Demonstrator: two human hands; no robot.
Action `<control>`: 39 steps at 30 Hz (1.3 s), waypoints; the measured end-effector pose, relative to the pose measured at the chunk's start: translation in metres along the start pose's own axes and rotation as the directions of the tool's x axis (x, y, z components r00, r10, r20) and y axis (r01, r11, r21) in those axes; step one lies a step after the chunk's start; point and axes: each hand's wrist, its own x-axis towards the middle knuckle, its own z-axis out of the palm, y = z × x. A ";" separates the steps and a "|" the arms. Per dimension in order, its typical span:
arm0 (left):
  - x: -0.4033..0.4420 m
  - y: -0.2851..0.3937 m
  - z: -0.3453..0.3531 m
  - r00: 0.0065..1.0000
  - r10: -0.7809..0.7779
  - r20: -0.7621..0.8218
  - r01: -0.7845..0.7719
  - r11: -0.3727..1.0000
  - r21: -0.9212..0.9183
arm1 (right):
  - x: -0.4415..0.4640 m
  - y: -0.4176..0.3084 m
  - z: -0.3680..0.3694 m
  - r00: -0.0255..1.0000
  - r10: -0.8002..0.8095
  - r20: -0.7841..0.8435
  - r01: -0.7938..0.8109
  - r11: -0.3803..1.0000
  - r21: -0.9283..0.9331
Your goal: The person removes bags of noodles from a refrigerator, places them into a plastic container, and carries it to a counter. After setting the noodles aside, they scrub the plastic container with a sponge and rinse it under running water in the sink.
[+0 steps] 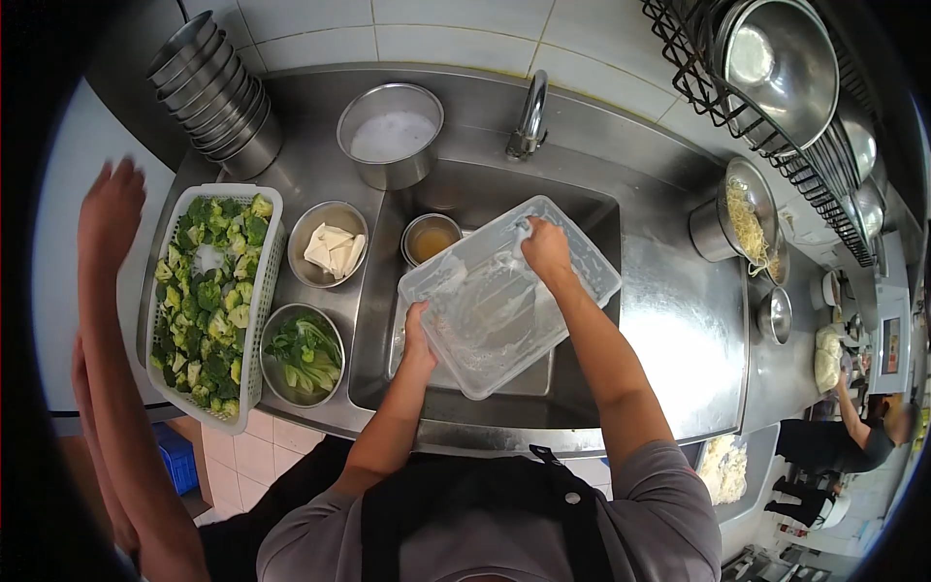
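A translucent plastic tub (pixel 495 315), tilted and streaked with white suds, is over the steel sink (pixel 582 403). My left hand (pixel 417 339) grips its lower left edge. Inside the tub near the upper rim is my right hand (pixel 548 244), closed on a light bluish scrubbing cloth (pixel 524 231). Left of the tub, a small steel bowl (pixel 432 239) with brownish liquid sits in the sink. The faucet (pixel 529 121) stands behind the sink.
At left are a broccoli basket (pixel 254 335), a bowl of tofu-like white pieces (pixel 330 244), a bowl of greens (pixel 303 356), a pot (pixel 390 136) and stacked containers (pixel 218 97). A co-worker's arm (pixel 116 320) reaches in from the left. Another person (pixel 844 441) stands far right.
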 end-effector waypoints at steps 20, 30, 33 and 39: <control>0.017 0.000 0.010 0.919 0.379 0.108 -0.393 0.900 0.188 | -0.112 -0.014 0.101 0.758 -0.502 0.416 0.610 0.772 -0.179; -0.010 0.022 0.015 0.894 0.423 0.152 -0.449 0.854 0.265 | -0.014 0.087 0.063 0.951 0.269 -0.151 -0.273 0.962 -0.005; -0.016 0.018 0.016 0.922 0.360 0.142 -0.386 0.877 0.285 | 0.001 0.065 0.079 0.833 0.365 -0.415 -0.276 0.925 0.259; -0.015 0.014 0.012 0.945 0.300 0.128 -0.325 0.902 0.285 | -0.006 0.031 0.132 0.806 0.466 -0.366 -0.137 0.747 0.651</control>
